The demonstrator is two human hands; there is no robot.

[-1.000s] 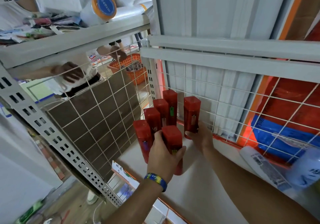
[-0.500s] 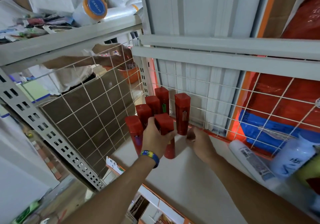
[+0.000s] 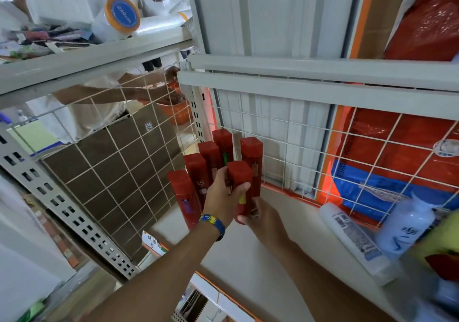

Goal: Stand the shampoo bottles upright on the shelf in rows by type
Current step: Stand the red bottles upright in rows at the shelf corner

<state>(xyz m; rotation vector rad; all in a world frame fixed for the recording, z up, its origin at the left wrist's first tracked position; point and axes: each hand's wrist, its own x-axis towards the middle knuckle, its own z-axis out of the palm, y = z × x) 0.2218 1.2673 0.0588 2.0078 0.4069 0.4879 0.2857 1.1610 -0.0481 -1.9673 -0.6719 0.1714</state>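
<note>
Several red shampoo bottles (image 3: 196,172) stand upright in a row along the left wire grid of the white shelf (image 3: 248,259). One more red bottle (image 3: 252,152) stands against the back grid. In front of it my left hand (image 3: 222,200), with a blue wristband, is wrapped around another red bottle (image 3: 239,175), held upright. My right hand (image 3: 263,216) is at the foot of that bottle, fingers curled under its base. A white bottle (image 3: 357,244) lies flat at the right, and a pale bottle (image 3: 403,229) leans beside it.
Wire grids (image 3: 298,152) close the shelf's back and left side. A shelf board (image 3: 323,78) sits low above. A yellow-green object (image 3: 442,239) blurs at the right edge. Behind the left grid a person (image 3: 99,103) reaches into an orange basket (image 3: 176,113).
My right hand has slid from the back bottle's base down to the foot of the bottle in my left hand. That bottle now stands closer to the back one.
</note>
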